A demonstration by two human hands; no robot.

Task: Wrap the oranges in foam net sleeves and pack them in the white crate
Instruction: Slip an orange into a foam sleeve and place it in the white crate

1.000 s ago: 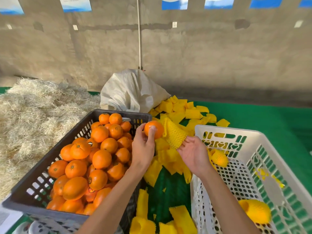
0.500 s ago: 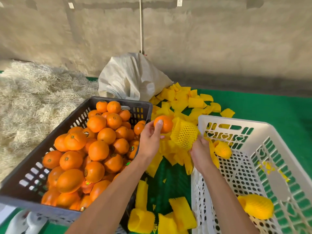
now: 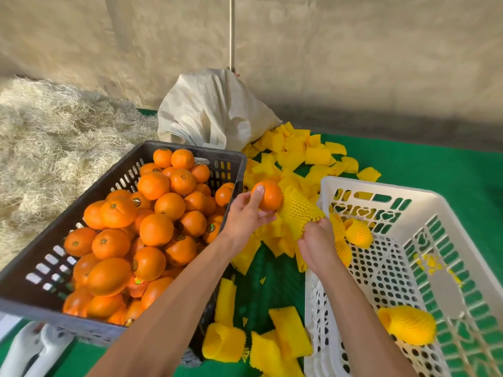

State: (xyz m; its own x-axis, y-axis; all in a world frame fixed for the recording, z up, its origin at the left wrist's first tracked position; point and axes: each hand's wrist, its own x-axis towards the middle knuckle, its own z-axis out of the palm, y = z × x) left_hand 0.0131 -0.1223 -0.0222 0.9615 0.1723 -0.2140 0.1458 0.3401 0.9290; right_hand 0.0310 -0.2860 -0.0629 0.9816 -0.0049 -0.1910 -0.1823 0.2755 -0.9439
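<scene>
Heaped dark crate (image 3: 122, 170) at left; white crate (image 3: 446, 210) at right, carrying two wrapped oranges (image 3: 408, 325). Between them, left hand (image 3: 245, 216) gripping a bare orange (image 3: 269, 195) beside a yellow foam net sleeve (image 3: 299, 210), pinched by right hand (image 3: 317, 243).

A big wall (image 3: 326, 63) stands at the far side. It looks rough and is a sandy grey colour. A thin pole (image 3: 231, 34) runs up the wall in the middle. The floor is covered with a green mat (image 3: 435, 170). On the left lies a big heap of pale straw (image 3: 54, 148). A white sack (image 3: 212, 112) slumps against the wall near the pole. Soft light falls on the wall.
</scene>
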